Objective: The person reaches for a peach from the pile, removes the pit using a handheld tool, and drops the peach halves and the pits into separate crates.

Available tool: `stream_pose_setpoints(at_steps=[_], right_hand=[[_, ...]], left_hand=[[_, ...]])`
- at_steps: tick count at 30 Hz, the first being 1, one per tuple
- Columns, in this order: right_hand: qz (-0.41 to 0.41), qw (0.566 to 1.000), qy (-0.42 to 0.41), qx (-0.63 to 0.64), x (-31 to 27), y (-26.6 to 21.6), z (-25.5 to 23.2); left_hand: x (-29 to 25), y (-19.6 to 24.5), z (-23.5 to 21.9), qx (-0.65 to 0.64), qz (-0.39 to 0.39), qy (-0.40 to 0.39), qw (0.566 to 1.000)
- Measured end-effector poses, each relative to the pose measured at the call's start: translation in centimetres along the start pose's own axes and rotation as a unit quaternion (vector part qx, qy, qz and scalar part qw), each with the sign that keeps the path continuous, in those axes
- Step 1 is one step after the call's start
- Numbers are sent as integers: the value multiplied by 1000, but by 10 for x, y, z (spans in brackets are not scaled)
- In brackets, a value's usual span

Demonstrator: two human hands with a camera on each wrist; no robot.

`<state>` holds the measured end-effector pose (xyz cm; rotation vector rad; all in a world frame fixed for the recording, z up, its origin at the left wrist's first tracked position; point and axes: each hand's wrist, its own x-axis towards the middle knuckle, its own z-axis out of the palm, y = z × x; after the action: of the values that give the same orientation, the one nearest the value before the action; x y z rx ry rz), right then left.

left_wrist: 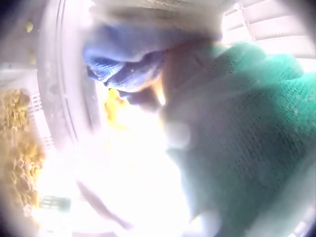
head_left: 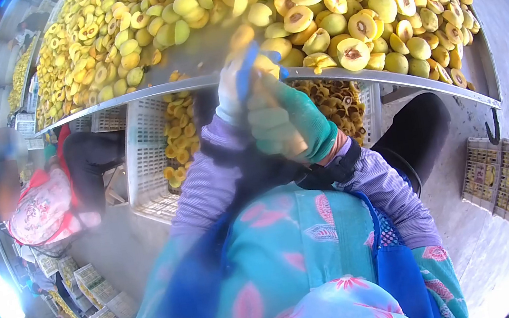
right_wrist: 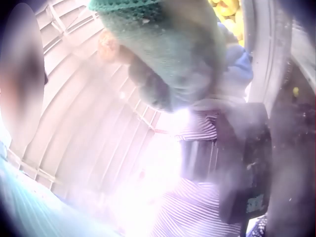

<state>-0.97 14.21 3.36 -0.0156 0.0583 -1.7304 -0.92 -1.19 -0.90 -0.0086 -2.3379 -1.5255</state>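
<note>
My left hand (head_left: 234, 91), in a pale glove with blue fingertips, pinches a yellow peach (head_left: 265, 66) at the front rim of the table. Against it is my right hand (head_left: 285, 119), in a green glove, its fingers curled round a tool with a tan handle end (right_wrist: 108, 46) poking out of the fist. The tool's working end is hidden between the hands. A blurred peach piece (head_left: 242, 36) appears just above the left fingers. In the left wrist view the blue fingertips (left_wrist: 123, 57) and green glove (left_wrist: 247, 118) meet closely, with strong glare below.
Peach halves (head_left: 353, 54) heap across the metal table (head_left: 189, 61). Under its edge stand a white crate of yellow halves (head_left: 141, 142) and another container with brownish pieces (head_left: 338, 105). More crates (head_left: 504, 179) stand at right. Another person (head_left: 46, 201) sits at left.
</note>
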Motion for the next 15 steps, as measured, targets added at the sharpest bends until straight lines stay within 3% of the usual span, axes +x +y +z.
stream_pose_setpoints(at_steps=[1, 5, 7, 9, 10, 13, 14, 15], right_hand=[[10, 999, -13, 30, -1, 0, 1], [66, 992, -96, 48, 1, 7, -1], [107, 982, -142, 59, 8, 11, -2], [106, 989, -104, 21, 7, 11, 7], [105, 991, -86, 3, 6, 12, 10], [90, 996, -26, -14, 10, 5, -9], [87, 993, -23, 82, 12, 4, -3], [96, 989, -86, 73, 15, 8, -1]], left_hand=[[-4, -3, 1, -54, -39, 8, 998], [-23, 43, -12, -85, 49, 50, 994], [-24, 57, -21, -10, 121, 58, 991], [-22, 58, -33, 120, 222, 51, 966], [-20, 49, -41, 171, 235, 18, 957], [-17, 20, -40, 237, 228, -5, 944], [-16, 27, -36, 131, 165, 17, 977], [-23, 39, -32, 22, 97, 36, 994]])
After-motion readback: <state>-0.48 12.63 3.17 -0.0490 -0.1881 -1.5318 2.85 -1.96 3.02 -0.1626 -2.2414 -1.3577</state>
